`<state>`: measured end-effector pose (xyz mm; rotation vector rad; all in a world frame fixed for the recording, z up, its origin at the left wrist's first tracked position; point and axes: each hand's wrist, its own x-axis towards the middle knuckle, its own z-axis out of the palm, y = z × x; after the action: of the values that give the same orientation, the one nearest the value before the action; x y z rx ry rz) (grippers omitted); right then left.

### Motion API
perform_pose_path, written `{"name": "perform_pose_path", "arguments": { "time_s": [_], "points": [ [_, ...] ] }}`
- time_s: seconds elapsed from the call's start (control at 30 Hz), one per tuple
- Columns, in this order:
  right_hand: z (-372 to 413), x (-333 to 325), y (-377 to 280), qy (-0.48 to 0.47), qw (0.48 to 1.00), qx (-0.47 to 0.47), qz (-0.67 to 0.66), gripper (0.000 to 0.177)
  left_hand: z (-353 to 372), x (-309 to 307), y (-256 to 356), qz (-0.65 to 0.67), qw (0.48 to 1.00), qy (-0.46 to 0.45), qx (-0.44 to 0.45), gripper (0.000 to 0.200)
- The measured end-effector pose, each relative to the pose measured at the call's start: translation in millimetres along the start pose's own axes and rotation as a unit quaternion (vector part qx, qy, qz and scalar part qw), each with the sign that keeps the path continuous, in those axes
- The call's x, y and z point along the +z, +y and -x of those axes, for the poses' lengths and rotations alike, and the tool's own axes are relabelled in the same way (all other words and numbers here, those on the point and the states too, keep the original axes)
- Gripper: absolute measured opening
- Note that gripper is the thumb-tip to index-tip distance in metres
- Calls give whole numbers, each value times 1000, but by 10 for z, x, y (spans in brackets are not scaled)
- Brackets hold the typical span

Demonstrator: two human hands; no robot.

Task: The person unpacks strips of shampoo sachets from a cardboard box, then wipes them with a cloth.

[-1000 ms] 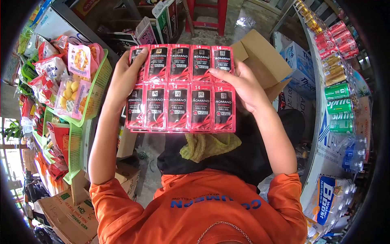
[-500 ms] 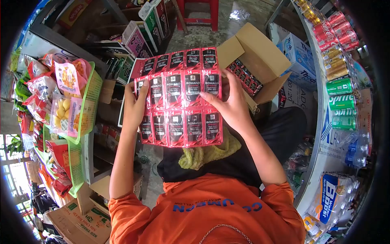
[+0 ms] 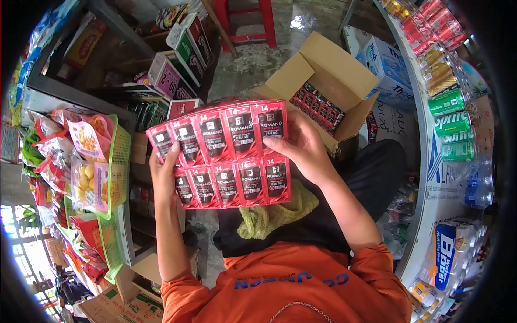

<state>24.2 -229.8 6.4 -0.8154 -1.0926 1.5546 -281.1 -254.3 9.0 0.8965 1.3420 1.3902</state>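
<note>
I hold a stack of red Romano shampoo sachet sheets (image 3: 223,153), two rows of sachets facing up, in front of my chest. My left hand (image 3: 161,175) grips the sheets' left edge from below. My right hand (image 3: 304,148) grips the right edge, thumb lying across the top sheet. Just beyond the sheets stands an open cardboard box (image 3: 331,70) with more dark-and-red sachets (image 3: 318,105) inside it.
Green baskets of snack packets (image 3: 89,161) hang on the left. A rack of drink cans and bottles (image 3: 449,116) curves along the right. Cartons (image 3: 183,59) and a red stool (image 3: 245,19) stand on the floor ahead. A yellow cloth (image 3: 274,212) lies on my lap.
The sachet sheets have come down and toward the left, tilting slightly. The camera view has shifted, so the open box and its contents now show fully behind them.
</note>
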Motion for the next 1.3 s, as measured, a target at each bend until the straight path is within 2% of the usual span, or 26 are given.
{"name": "perform_pose_path", "arguments": {
  "time_s": [0.1,0.13,0.2,0.27,0.3,0.33,0.37,0.4,0.43,0.47,0.5,0.53,0.57,0.6,0.63,0.67,0.73,0.77,0.8,0.87,0.97,1.03,1.07,1.17,1.2,1.3],
  "points": [
    [47,24,-265,-25,996,-63,65,35,37,-101,68,-21,991,28,133,38],
    [73,14,-356,-25,995,-70,66,35,67,-197,101,-51,984,24,171,47],
    [129,-1,-558,-13,923,-263,282,34,147,-123,285,-49,947,20,318,61],
    [249,-5,-748,-2,909,-272,315,32,270,-67,609,-165,906,55,386,88],
    [266,-4,-805,21,871,-359,334,32,288,-47,726,-320,835,112,433,82],
    [277,-5,-865,43,825,-442,350,31,323,74,817,-199,865,147,436,82],
    [280,-11,-940,54,785,-471,399,37,367,113,921,-321,805,152,476,76],
    [291,-5,-988,54,783,-475,398,37,419,138,1013,-437,728,155,504,72],
    [317,5,-1020,-4,833,-414,368,41,494,163,1115,-382,763,62,517,57],
    [350,16,-1059,-63,874,-348,333,46,560,182,1168,-323,789,-32,521,45],
    [307,9,-1167,-124,837,-367,386,55,536,184,1006,-206,860,47,464,42],
    [295,73,-1112,-126,839,-364,385,55,505,177,845,-83,907,125,393,40],
    [248,193,-995,-65,903,-330,268,57,486,72,870,-162,925,106,326,43],
    [207,259,-879,-3,946,-288,146,60,386,254,872,-220,907,151,326,47],
    [94,216,-789,-2,958,-245,148,63,330,430,954,-184,942,108,260,47],
    [59,260,-799,-9,989,-147,12,62,290,549,1035,-145,969,63,192,47],
    [-131,80,-415,12,996,-84,27,59,110,583,786,-145,984,42,89,52],
    [-196,12,-181,27,995,-80,53,56,-36,491,507,-111,992,26,62,56],
    [-252,-58,48,42,993,-73,79,54,-106,449,269,-146,987,45,55,60],
    [-279,-112,256,39,998,50,10,46,-180,393,35,-70,997,-11,-27,57],
    [-257,-78,283,37,987,144,-56,43,-127,387,-65,-68,997,-3,-48,53],
    [-345,-8,341,111,983,110,-94,47,-120,451,-15,-72,997,21,-22,39],
    [-387,29,355,111,983,114,-93,47,-143,442,-42,-71,997,22,-26,39],
    [-455,138,299,144,980,11,136,53,-195,439,-122,-100,993,51,41,39],
    [-491,133,276,145,980,14,136,53,-164,472,-69,-92,994,55,19,46],
    [-614,82,289,134,970,-42,197,42,-191,509,-31,-345,905,116,221,62]
  ]
}}
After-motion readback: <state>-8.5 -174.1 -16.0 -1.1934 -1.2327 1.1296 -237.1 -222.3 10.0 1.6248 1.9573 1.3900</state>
